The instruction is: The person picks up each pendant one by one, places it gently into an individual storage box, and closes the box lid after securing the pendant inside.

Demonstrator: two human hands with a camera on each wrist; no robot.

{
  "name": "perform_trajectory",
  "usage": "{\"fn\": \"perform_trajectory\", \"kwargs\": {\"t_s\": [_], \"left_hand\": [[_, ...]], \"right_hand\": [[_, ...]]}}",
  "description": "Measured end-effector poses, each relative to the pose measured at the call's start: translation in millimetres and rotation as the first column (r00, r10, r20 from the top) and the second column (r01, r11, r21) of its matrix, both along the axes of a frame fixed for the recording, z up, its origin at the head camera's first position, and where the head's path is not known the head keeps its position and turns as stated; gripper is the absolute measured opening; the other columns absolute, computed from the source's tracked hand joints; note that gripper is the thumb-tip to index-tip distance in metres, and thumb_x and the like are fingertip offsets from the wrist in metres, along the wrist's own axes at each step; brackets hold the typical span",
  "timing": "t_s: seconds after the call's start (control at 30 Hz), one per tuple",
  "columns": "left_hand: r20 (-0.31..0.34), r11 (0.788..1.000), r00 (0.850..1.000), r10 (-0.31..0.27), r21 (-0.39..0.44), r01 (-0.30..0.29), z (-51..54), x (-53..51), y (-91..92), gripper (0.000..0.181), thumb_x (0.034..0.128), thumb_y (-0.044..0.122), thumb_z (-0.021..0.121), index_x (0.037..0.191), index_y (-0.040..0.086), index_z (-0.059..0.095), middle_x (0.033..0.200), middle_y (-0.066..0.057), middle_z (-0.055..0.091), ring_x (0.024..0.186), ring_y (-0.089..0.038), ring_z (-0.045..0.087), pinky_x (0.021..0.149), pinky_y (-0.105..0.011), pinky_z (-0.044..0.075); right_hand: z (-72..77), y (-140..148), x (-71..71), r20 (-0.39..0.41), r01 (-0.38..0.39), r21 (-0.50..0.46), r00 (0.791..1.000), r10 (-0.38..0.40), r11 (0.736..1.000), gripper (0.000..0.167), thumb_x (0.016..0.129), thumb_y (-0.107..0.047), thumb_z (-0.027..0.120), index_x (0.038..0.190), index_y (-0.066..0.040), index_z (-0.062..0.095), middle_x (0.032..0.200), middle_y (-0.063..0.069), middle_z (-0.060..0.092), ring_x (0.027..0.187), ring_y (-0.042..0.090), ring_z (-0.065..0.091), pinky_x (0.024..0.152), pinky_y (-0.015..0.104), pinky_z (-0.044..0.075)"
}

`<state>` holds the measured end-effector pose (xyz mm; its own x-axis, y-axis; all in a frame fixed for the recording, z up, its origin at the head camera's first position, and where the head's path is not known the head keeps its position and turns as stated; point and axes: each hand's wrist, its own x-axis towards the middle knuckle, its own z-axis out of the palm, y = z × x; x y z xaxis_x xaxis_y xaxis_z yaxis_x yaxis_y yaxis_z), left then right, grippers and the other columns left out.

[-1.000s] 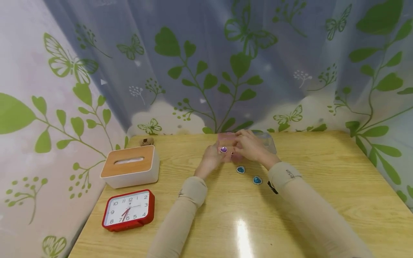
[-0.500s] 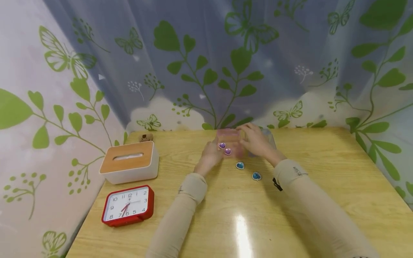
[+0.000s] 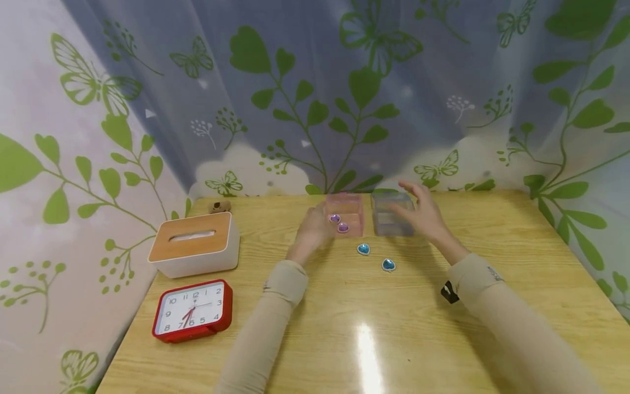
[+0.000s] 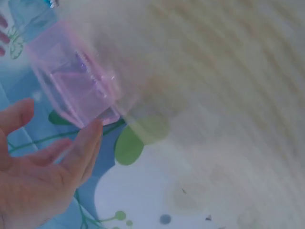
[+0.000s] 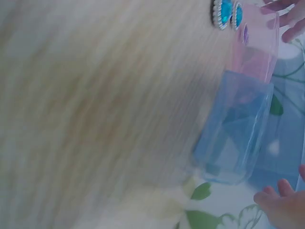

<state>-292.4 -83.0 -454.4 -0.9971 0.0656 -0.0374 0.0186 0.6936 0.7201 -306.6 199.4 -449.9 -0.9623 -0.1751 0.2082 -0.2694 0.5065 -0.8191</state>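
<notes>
A clear pink plastic box (image 3: 358,202) stands near the back of the table, with two purple heart-shaped gems (image 3: 343,227) in it. Beside its left wall is my left hand (image 3: 313,230); in the left wrist view the fingers (image 4: 83,150) are loosely spread by the box end and hold nothing. To the right, apart from the pink box, stands a clear blue box (image 3: 392,229). My right hand (image 3: 429,216) hovers at that box's right side, thumb and fingers apart and nothing between them. Two blue heart-shaped gems (image 3: 363,249) with pale beaded edges lie in front of the boxes.
A white tissue box (image 3: 197,265) with a wooden lid stands on the left. In front of it sits a red clock (image 3: 223,317), and behind it a small brown object (image 3: 219,207). A patterned curtain (image 3: 295,109) hangs right behind the table (image 3: 315,339).
My right hand has let go of a purple gem, which now lies in the pink box, and moved right to the blue box. My left hand has shifted slightly left, off the pink box.
</notes>
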Motion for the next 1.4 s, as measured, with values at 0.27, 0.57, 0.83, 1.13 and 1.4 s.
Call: {"fn": "perform_trajectory", "kwargs": {"t_s": [0.27, 0.57, 0.83, 1.13, 1.4], "left_hand": [[-0.16, 0.989, 0.976, -0.15, -0.026, 0.148, 12.8, 8.9, 6.3, 0.037, 0.1019, 0.012, 0.068, 0.137, 0.004, 0.061, 0.116, -0.014, 0.067, 0.104, -0.028, 0.066, 0.088, -0.038, 0.059], [-0.083, 0.847, 0.848, -0.524, -0.153, 0.509, 10.4, 20.8, 31.3, 0.03, 0.1027, 0.012, 0.068, 0.13, 0.0, 0.066, 0.121, -0.015, 0.072, 0.112, -0.025, 0.067, 0.097, -0.031, 0.058], [0.039, 0.792, 0.849, -0.526, -0.342, 0.506, -2.7, 25.2, 48.0, 0.039, 0.1036, 0.021, 0.068, 0.142, 0.012, 0.063, 0.142, -0.008, 0.067, 0.132, -0.024, 0.064, 0.112, -0.035, 0.055], [0.028, 0.672, 0.827, -0.562, -0.567, 0.476, -17.0, 21.4, 55.5, 0.032, 0.0977, 0.009, 0.073, 0.129, 0.014, 0.071, 0.125, -0.001, 0.075, 0.123, -0.02, 0.068, 0.105, -0.032, 0.058], [0.013, 0.652, 0.826, -0.564, -0.607, 0.454, -21.3, 23.7, 56.8, 0.033, 0.0994, 0.006, 0.069, 0.131, 0.017, 0.071, 0.128, -0.004, 0.072, 0.121, -0.02, 0.068, 0.105, -0.031, 0.058]], "right_hand": [[-6.4, 17, 4.9, 0.189, -0.067, -0.091, 0.978, 0.084, 0.994, 0.074, 0.102, -0.017, 0.071, 0.164, -0.005, 0.031, 0.178, 0.02, 0.004, 0.163, 0.05, 0.008, 0.131, 0.069, 0.016], [-13.7, 20, 4.7, 0.303, -0.066, -0.171, 0.946, 0.116, 0.983, 0.082, 0.103, -0.013, 0.069, 0.169, -0.012, 0.021, 0.178, 0.014, 0.013, 0.158, 0.058, 0.016, 0.127, 0.071, 0.026], [-19.4, 24, 0.3, 0.381, -0.058, -0.146, 0.918, 0.11, 0.988, 0.079, 0.104, -0.014, 0.067, 0.169, -0.012, 0.022, 0.179, 0.015, -0.002, 0.159, 0.058, 0.012, 0.126, 0.074, 0.022], [-22.4, 25, 3.1, 0.378, -0.026, -0.148, 0.922, 0.081, 0.989, 0.073, 0.104, -0.013, 0.066, 0.166, -0.008, 0.028, 0.178, 0.018, 0.006, 0.158, 0.056, 0.021, 0.127, 0.067, 0.03], [-23.0, 28, 4.0, 0.365, -0.037, -0.142, 0.927, 0.088, 0.989, 0.073, 0.106, -0.013, 0.064, 0.167, -0.005, 0.025, 0.176, 0.022, 0.014, 0.158, 0.055, 0.022, 0.127, 0.063, 0.033]]}}
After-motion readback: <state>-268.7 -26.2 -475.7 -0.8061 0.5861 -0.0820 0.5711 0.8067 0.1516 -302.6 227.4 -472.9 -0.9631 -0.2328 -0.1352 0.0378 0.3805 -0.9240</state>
